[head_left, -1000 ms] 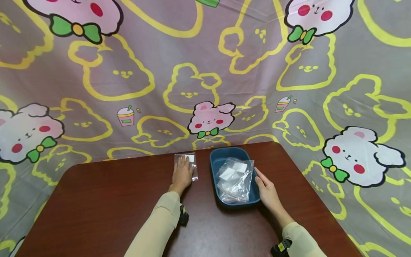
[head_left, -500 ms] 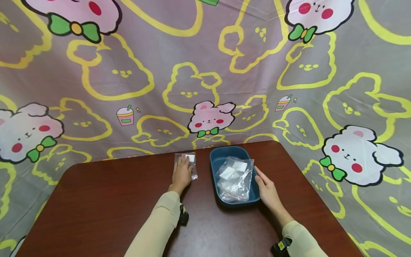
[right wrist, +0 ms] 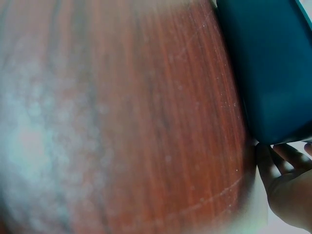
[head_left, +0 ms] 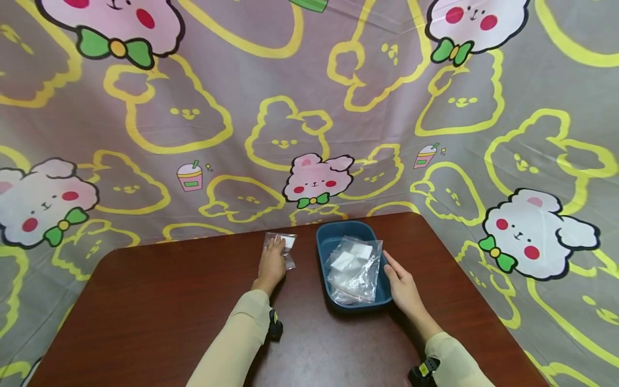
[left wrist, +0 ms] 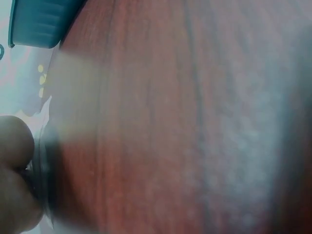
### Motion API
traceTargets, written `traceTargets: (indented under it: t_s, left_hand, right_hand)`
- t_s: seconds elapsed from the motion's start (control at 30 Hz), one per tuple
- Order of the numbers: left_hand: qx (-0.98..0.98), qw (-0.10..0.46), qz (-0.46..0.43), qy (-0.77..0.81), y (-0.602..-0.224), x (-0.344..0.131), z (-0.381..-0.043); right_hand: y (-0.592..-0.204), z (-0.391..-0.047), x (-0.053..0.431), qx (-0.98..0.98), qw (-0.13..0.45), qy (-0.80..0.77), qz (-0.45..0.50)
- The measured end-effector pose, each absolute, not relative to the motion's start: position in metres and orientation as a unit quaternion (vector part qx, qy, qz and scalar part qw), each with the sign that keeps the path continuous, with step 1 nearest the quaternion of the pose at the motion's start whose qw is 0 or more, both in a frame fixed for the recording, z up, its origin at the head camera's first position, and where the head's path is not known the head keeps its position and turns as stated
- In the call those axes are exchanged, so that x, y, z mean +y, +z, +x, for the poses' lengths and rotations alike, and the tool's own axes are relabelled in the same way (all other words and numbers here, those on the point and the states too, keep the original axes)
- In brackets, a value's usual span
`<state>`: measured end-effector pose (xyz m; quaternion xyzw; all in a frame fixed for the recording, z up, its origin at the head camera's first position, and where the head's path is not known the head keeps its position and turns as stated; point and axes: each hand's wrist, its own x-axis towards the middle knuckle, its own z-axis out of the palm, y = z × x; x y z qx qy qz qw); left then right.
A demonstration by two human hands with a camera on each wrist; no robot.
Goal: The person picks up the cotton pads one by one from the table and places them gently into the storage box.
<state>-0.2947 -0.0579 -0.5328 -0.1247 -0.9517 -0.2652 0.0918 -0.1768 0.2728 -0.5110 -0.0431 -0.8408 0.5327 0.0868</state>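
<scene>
Near the table's back edge, my left hand [head_left: 272, 264] lies over a small clear plastic bag [head_left: 288, 243] with a white label and pinches it; the thumb is mostly hidden in the head view. In the left wrist view, rounded fingers [left wrist: 14, 146] press close to the bag's edge [left wrist: 47, 114]. To the right stands a dark blue plastic box [head_left: 333, 230] with several clear plastic bags [head_left: 355, 271] inside, white labels showing. My right hand [head_left: 405, 290] rests against the box's right side, its fingers extended. The right wrist view shows fingertips touching the box's outer wall [right wrist: 278, 73].
The dark brown wooden table [head_left: 169, 306] has a shiny surface. A patterned cloth [head_left: 222, 123] hangs close behind its back edge and along the right side. The box stands a short way from the back edge.
My left hand has shifted slightly left and its fingers have drawn in. The small bag has turned and crumpled a little under it. The right hand and the box have not moved.
</scene>
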Motion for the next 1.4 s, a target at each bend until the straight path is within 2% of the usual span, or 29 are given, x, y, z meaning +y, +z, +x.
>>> traceTargets:
  t_s: [0.33, 0.83, 1.4]
  left_hand:
    - [-0.944, 0.115, -0.123, -0.283, -0.53, -0.063, -0.29]
    - [-0.934, 0.165, -0.131, -0.287, -0.495, -0.069, -0.28]
    - [-0.942, 0.16, -0.127, -0.267, -0.462, -0.07, -0.275]
  right_hand:
    - [-0.512, -0.177, 0.273, -0.841, 0.093, 0.532, -0.039]
    - [-0.512, -0.177, 0.274, -0.842, 0.086, 0.531, -0.047]
    - [-0.511, -0.176, 0.274, -0.833, 0.08, 0.545, -0.049]
